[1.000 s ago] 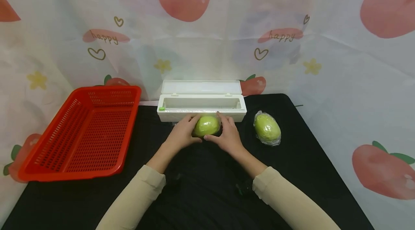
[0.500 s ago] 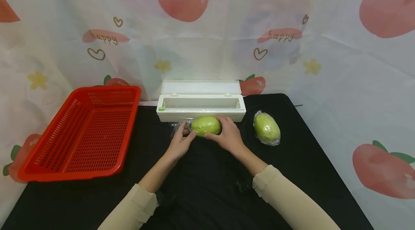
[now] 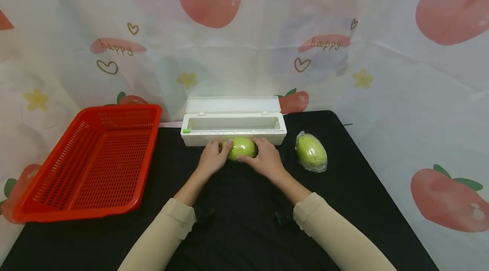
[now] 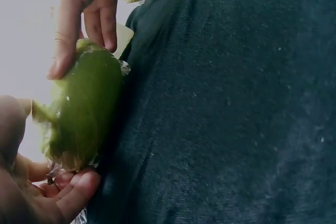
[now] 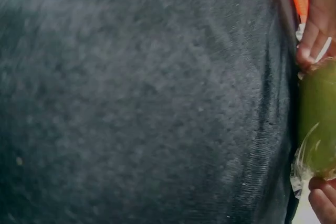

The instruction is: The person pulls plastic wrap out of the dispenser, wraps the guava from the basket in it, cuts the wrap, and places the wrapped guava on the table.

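A green oval fruit [image 3: 242, 148] wrapped in cling film lies on the black cloth, right in front of a white cling film dispenser [image 3: 191, 139] with its lid raised. My left hand [image 3: 211, 160] grips the fruit's left end, thumb over the top; in the left wrist view its fingers [image 4: 79, 187] curl under the end, at the gathered film. At the other end my right hand [image 3: 268, 160] holds the fruit between thumb and fingers. Loose film [image 5: 299, 174] sticks out beside the right fingertips in the right wrist view.
A second wrapped green fruit [image 3: 311, 151] lies to the right of the dispenser. On the left stands a red plastic basket [image 3: 147, 169]. A white patterned curtain [image 3: 248, 59] hangs behind the table.
My left hand first drew back left from the fruit, baring a tail of film at that end, then moved back onto it. The right hand stayed on the fruit. The head view shifted slightly.
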Tool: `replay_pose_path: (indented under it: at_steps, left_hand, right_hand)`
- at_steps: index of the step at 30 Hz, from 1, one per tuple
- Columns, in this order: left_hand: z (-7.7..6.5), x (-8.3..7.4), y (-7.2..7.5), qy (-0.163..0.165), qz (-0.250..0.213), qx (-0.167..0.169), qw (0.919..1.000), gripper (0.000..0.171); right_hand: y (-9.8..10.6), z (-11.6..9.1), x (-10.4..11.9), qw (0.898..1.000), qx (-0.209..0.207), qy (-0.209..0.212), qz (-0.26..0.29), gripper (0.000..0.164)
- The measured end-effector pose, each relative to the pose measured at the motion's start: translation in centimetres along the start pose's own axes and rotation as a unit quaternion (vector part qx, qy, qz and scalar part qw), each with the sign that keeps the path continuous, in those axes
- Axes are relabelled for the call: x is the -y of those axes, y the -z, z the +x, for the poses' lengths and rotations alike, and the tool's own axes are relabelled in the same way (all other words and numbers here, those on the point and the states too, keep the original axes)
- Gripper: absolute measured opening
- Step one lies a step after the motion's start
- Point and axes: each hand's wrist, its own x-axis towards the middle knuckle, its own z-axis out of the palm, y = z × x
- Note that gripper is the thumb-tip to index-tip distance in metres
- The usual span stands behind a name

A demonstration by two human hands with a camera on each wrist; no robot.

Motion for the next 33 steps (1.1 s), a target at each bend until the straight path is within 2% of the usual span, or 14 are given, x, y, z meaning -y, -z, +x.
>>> replay_pose_path:
  at_steps: [6,12,20,24,27,30,33]
  left_hand:
    - [0.3,-0.7,0.4,0.012,0.006,-0.009,0.9999,0.058]
    - [0.7,-1.0,0.5,0.027,0.023,-0.012,0.9993,0.059]
    - [1.3,-1.3,0.8,0.04,0.025,0.015,0.9987,0.064]
    - [1.3,-0.8,0.6,0.04,0.035,0.017,0.9984,0.064]
    - [0.9,-0.1,0.3,0.03,0.011,0.024,0.9992,0.066]
    - [0.0,0.4,1.1,0.029,-0.046,0.043,0.9976,0.066]
    - [-1.4,0.9,2.9,0.031,-0.129,0.088,0.9872,0.061]
  right_hand:
    - [-0.1,0.3,0.2,1.0,-0.005,-0.024,0.003,0.075]
    - [0.2,0.7,0.6,0.999,0.008,-0.051,0.016,0.073]
    - [0.8,1.5,1.1,0.996,0.042,-0.077,0.017,0.058]
    - [0.5,1.4,1.2,0.995,0.036,-0.084,0.031,0.06]
    - [0.2,0.8,0.8,0.993,0.007,-0.099,0.056,0.07]
    - [0.0,0.3,0.4,0.993,-0.014,-0.1,0.065,0.075]
    - [0.0,0.0,0.4,0.995,-0.015,-0.085,0.045,0.074]
